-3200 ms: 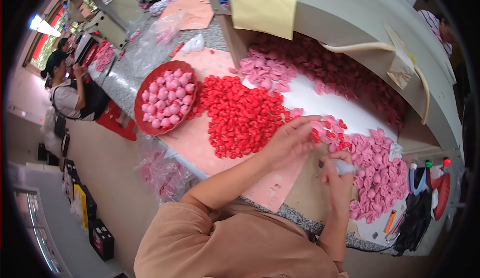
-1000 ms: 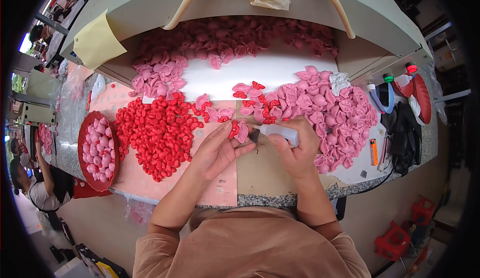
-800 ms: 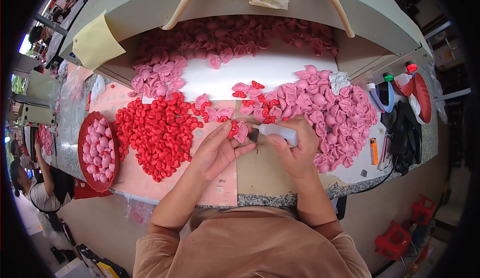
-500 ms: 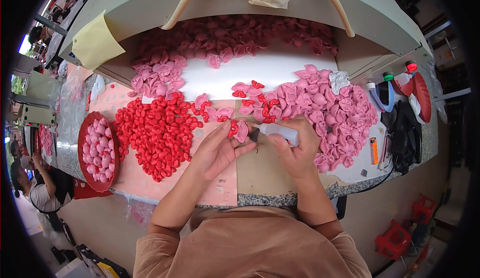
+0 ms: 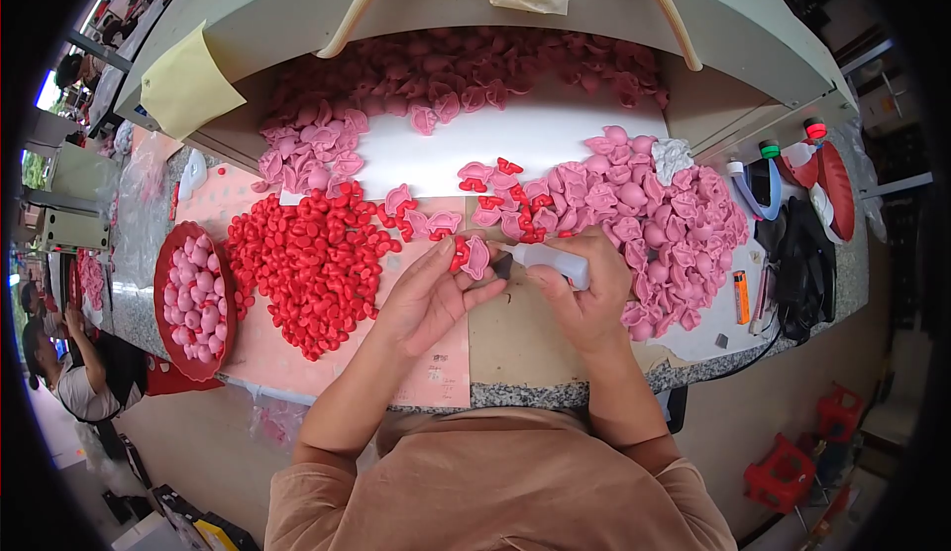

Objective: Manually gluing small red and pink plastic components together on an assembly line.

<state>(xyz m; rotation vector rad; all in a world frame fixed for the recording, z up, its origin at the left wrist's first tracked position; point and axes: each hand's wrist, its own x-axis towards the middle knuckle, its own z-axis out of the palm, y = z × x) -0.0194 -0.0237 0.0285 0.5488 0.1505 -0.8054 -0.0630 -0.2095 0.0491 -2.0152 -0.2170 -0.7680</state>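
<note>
Head view: a round red plastic tray [image 5: 165, 274] at the left edge of the tabletop [image 5: 555, 392] is filled with small pale pink moulded pieces [image 5: 196, 298]. Beside it lies a loose heap of small red pieces [image 5: 312, 259]. The left hand [image 5: 431, 298] pinches a small pink and red moulded piece [image 5: 473, 256] at its fingertips. The right hand [image 5: 584, 298] is closed around a small white squeeze bottle [image 5: 550, 261], its dark tip close beside that piece; whether it touches is unclear.
</note>
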